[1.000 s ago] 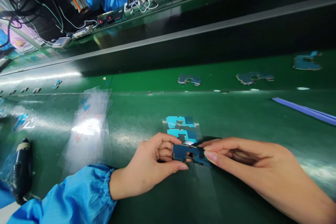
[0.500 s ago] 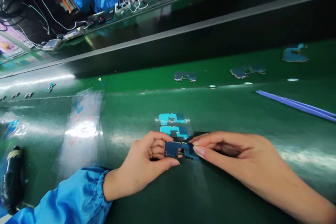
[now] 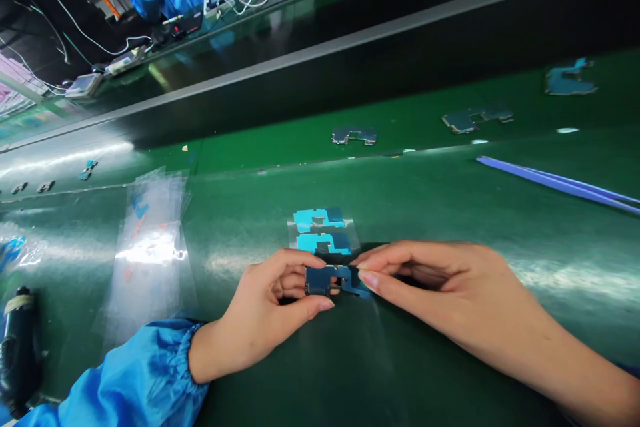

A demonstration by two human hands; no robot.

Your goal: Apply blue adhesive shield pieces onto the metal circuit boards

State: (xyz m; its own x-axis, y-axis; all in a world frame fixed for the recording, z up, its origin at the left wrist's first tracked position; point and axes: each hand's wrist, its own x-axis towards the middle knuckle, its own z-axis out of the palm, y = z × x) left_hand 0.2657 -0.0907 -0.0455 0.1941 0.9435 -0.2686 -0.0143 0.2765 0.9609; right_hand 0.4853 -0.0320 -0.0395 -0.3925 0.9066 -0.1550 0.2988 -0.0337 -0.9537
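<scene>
Bench [image 3: 250,193]: two-handed hold

Right hand [image 3: 450,287], thumb and fingertips pinching the right end of a board [image 3: 318,280]; left hand [image 3: 265,307], fingers around its left end; board, between both hands, from here best steadied by its edges, I'd say; blue pieces [image 3: 306,243], just beyond

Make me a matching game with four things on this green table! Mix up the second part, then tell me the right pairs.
Things:
1. tweezers
2. plastic sheets
3. chunky tool
4. lowest circuit board

Matches:
A. by the picture's left edge, black
B. held between the left hand and the right hand
C. purple
D. see-through

Right pairs: 1-C, 2-D, 3-A, 4-B.
</scene>
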